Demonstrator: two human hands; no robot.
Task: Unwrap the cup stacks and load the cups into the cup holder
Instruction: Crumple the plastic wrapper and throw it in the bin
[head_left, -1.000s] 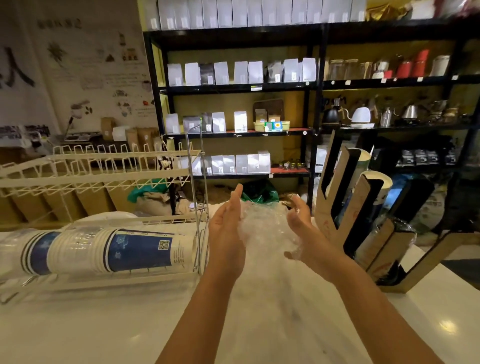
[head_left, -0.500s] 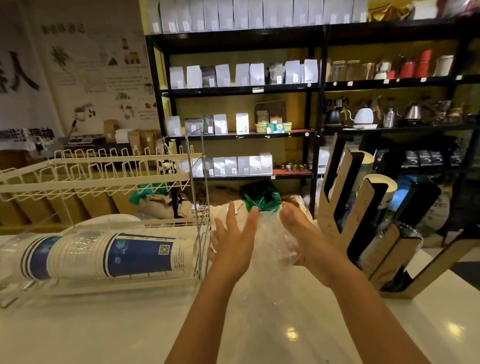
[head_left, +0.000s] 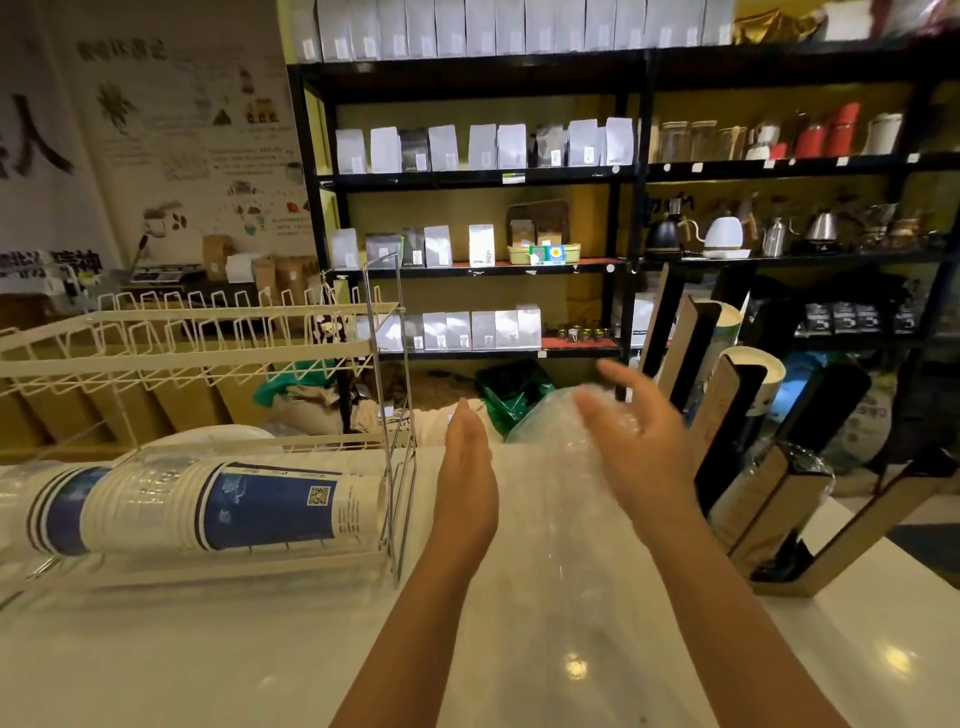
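Two hands, both with fingers straight: left hand (head_left: 467, 478) edge-on at 9 o'clock of a clear wrap (head_left: 558, 452), right hand (head_left: 631, 441) spread on its 3 o'clock side. Neither grips; the wrap is only pressed between palms. Cup stack (head_left: 208, 509), blue-banded, lies in the wire rack (head_left: 384, 415) at 9 o'clock. Holder (head_left: 727, 415) stands at 2 o'clock. Risks: slick film may slip free; right elbow may nudge the holder.

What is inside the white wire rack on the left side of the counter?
Inside the white wire rack lies a sideways stack of blue-and-white paper cups, seemingly wrapped in clear plastic. Its left end leaves the frame.
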